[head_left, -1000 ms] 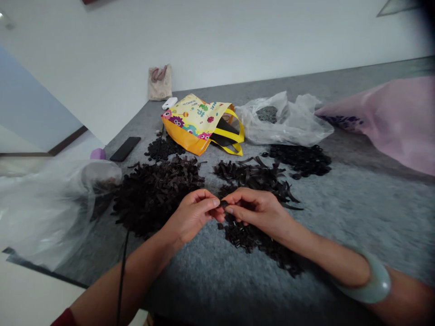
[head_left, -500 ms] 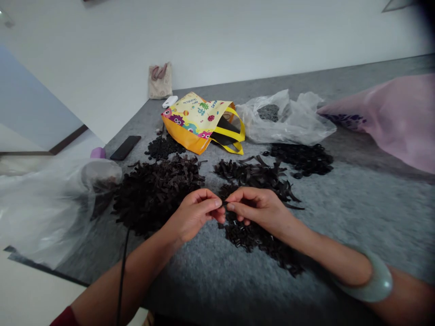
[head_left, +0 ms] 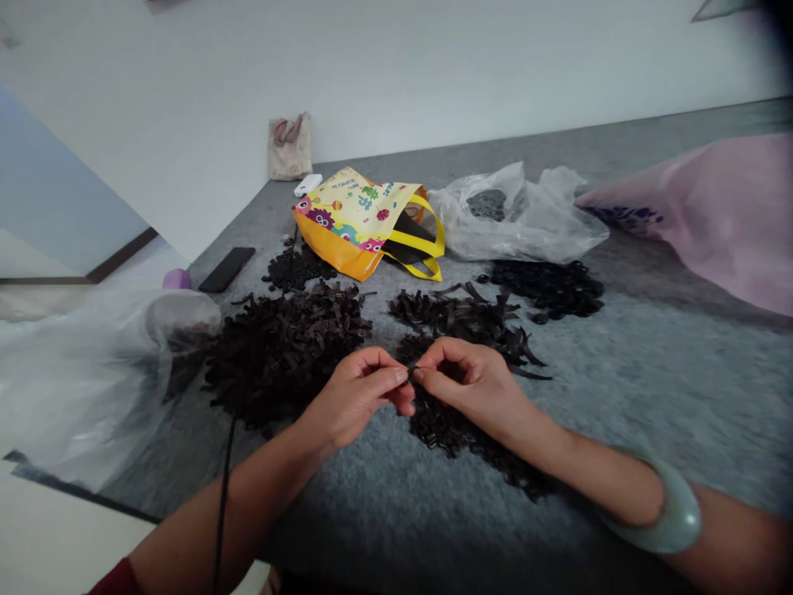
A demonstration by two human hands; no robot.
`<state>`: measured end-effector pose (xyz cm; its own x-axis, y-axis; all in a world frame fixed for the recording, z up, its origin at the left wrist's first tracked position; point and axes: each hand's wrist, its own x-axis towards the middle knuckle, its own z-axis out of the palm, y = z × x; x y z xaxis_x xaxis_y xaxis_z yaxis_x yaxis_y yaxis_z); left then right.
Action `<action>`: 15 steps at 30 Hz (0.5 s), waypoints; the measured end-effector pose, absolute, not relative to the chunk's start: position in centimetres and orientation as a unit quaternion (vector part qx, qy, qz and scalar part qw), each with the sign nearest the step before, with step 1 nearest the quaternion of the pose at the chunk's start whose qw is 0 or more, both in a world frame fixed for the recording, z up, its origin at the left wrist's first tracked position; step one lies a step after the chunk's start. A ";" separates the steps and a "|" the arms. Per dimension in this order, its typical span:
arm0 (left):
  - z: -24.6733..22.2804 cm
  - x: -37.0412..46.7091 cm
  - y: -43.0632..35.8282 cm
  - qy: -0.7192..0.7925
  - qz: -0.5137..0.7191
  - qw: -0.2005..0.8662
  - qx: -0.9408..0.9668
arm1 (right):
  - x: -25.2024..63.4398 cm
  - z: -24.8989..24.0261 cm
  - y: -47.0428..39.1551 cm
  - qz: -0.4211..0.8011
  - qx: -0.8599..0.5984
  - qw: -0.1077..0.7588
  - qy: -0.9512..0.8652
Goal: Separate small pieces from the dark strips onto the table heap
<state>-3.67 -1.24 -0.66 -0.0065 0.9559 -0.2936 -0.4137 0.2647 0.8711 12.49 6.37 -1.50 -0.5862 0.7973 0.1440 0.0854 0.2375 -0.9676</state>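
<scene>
My left hand (head_left: 363, 390) and my right hand (head_left: 474, 378) meet fingertip to fingertip above the grey table (head_left: 669, 388). Both pinch one small black piece (head_left: 410, 374), mostly hidden by the fingers. Left of my left hand lies a large heap of dark strips (head_left: 285, 347). Behind my right hand is a smaller heap of strips (head_left: 477, 318), and beneath it spreads a pile of small dark pieces (head_left: 446, 426). A pale green bangle (head_left: 678, 504) circles my right forearm.
Behind the heaps lie a yellow patterned bag (head_left: 356, 219), a clear plastic bag (head_left: 526, 219), black rings (head_left: 551, 289), small black pieces (head_left: 297, 268) and a phone (head_left: 227, 269). Pink bag (head_left: 724, 215) at right; plastic sheeting (head_left: 80, 380) at left. A cord (head_left: 224, 496) crosses my left forearm.
The fingertips have come closer together around the small black piece, hiding more of it. My right hand has curled slightly and its thumb has shifted. The view has moved a little.
</scene>
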 end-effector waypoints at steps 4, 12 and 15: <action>-0.8 -3.6 -1.3 0.462 0.549 0.639 0.278 | 12.3 -1.7 6.3 0.518 -0.319 0.342 -0.716; -0.9 -3.9 -0.9 0.450 0.541 0.652 0.282 | 12.3 -2.0 6.7 0.535 -0.315 0.330 -0.711; -0.8 -4.0 -0.9 0.504 0.522 0.569 0.387 | 12.2 -2.1 6.7 0.543 -0.324 0.322 -0.704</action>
